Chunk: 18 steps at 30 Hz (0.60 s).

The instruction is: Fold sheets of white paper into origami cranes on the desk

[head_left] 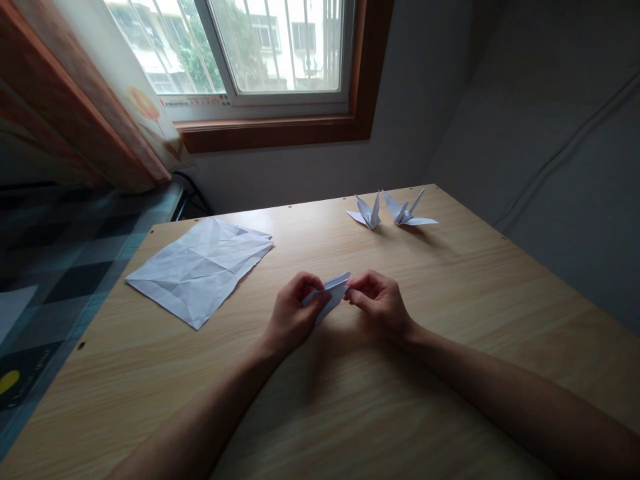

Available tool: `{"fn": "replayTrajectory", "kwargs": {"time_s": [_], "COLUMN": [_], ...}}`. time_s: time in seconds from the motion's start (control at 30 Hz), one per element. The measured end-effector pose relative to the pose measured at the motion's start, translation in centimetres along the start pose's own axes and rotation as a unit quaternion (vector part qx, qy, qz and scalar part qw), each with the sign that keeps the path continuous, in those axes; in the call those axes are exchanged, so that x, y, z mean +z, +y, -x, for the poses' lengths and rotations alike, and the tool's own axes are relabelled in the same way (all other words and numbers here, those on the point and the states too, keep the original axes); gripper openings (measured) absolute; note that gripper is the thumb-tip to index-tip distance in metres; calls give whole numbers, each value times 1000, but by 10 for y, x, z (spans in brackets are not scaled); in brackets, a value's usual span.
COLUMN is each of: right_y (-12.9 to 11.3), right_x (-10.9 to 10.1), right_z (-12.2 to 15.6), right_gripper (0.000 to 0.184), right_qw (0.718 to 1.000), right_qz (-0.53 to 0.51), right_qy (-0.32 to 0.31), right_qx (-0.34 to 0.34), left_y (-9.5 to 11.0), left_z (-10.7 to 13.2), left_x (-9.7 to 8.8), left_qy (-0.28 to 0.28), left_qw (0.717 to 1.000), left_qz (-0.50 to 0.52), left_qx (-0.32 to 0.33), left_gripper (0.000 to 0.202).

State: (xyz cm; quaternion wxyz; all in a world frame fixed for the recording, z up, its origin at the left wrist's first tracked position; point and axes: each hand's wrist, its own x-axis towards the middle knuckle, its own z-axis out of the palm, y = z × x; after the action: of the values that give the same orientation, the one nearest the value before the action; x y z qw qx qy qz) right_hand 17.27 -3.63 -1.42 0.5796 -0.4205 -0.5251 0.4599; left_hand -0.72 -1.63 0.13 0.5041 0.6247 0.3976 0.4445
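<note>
A small folded piece of white paper (333, 297) is held above the middle of the wooden table (280, 427). My left hand (296, 308) is closed on it, thumb on the near face and fingers behind. At the paper's right edge, my right hand (381, 300) pinches with thumb and forefinger, its tips touching the corner. Beyond the hands stand two folded white paper cranes, a left one (369, 215) and a right one (406, 215), side by side. To the left lies a creased, unfolded white paper sheet (200, 273).
Left of the table is a surface with a dark checked cloth (85, 287). A curtain (90, 100) hangs beside a window with a brown wooden frame (280, 132) behind the table. A cable (565, 147) runs along the right wall.
</note>
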Motion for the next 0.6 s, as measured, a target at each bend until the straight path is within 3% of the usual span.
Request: {"fn": "replayTrajectory", "kwargs": {"time_s": [0.17,0.33,0.6], "right_y": [-3,-5,-1], "right_x": [4,2,3], "right_z": [-1,0,-2], "right_gripper": [26,23,27], "right_qw": [998,997,997], "right_qz": [-53,-47,-59], "right_qy": [8,-15,8], "right_qx": [38,53,50], "left_y": [-5,-7,-6], "left_z": [1,1,4], "left_x": [-1,-1,-1], "left_qy": [15,35,9], "left_qw": [999,998,995], "left_qz": [-26,-48,-96], "left_qx": [24,34,41], "left_gripper": [18,18,15]}}
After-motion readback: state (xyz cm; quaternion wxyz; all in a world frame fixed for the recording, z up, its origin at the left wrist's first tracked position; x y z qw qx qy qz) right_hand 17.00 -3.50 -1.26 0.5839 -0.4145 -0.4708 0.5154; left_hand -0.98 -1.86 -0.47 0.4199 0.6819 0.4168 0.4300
